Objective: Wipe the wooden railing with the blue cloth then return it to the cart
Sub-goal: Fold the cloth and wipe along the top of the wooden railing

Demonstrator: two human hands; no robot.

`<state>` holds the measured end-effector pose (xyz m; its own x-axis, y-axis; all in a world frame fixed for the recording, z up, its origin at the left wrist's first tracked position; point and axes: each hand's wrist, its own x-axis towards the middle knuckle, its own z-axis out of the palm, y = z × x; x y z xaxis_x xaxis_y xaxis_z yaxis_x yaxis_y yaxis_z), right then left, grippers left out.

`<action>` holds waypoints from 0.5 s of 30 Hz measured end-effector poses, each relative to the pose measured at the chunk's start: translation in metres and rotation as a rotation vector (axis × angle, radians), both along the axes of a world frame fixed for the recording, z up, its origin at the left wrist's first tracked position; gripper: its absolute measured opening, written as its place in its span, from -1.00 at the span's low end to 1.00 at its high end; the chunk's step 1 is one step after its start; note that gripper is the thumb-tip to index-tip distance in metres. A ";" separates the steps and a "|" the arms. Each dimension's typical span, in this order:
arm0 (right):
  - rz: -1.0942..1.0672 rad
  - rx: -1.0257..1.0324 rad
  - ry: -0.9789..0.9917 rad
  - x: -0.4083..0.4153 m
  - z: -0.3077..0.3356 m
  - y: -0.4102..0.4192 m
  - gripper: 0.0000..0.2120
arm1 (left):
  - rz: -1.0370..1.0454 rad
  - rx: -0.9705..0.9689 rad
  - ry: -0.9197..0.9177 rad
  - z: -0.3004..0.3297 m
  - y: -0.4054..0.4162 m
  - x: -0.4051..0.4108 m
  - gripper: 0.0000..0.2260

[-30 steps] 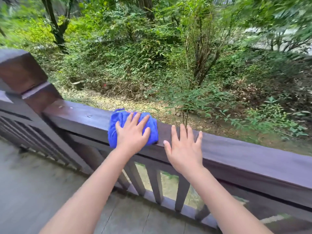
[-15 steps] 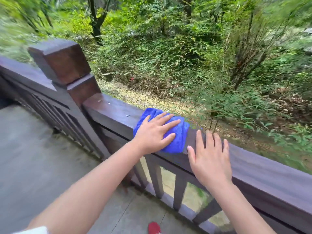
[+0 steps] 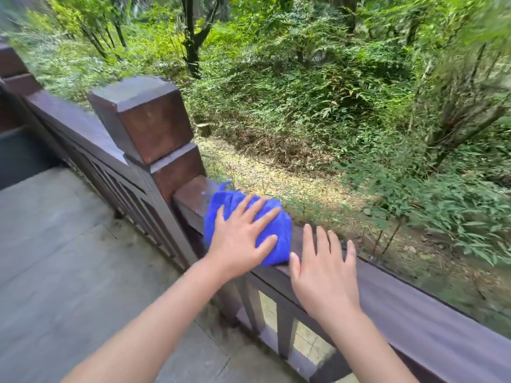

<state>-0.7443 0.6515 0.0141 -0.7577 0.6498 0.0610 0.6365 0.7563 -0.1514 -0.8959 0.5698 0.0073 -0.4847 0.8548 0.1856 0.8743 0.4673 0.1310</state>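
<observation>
Blue cloth (image 3: 250, 225) under left hand (image 3: 240, 241), now nearer the post (image 3: 146, 125), right hand (image 3: 323, 275) alongside.

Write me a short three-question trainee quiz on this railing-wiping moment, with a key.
1. True or false: the left hand presses flat on the bright blue cloth.
2. What does the right hand rest on? A) the dark brown wooden railing B) the square wooden post C) the cloth
3. Fill in: the cloth lies on the rail top right beside the square ____.

Key: 1 true; 2 A; 3 post.
</observation>
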 end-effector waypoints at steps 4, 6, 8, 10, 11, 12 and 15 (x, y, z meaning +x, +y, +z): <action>0.013 0.009 -0.009 -0.008 0.003 -0.004 -0.43 | -0.355 -0.003 0.142 -0.004 -0.018 -0.006 -0.52; -0.006 0.039 0.010 -0.013 0.004 -0.007 -0.42 | -0.474 -0.077 0.229 -0.001 -0.017 -0.030 -0.53; -0.016 0.064 0.041 -0.018 0.004 -0.009 -0.39 | -0.471 -0.130 0.243 0.004 -0.012 -0.059 -0.54; -0.017 0.053 0.008 -0.024 0.003 -0.011 -0.34 | -0.311 -0.136 0.150 0.009 -0.011 -0.090 -0.55; -0.015 0.040 -0.021 -0.027 0.002 -0.012 -0.34 | -0.204 -0.134 0.091 0.009 -0.014 -0.104 -0.54; -0.014 0.039 -0.033 -0.031 0.001 -0.013 -0.33 | -0.106 -0.122 0.043 0.009 -0.018 -0.117 -0.53; -0.012 0.037 -0.008 -0.044 0.003 -0.016 -0.32 | 0.104 -0.008 -0.043 0.003 -0.027 -0.131 -0.57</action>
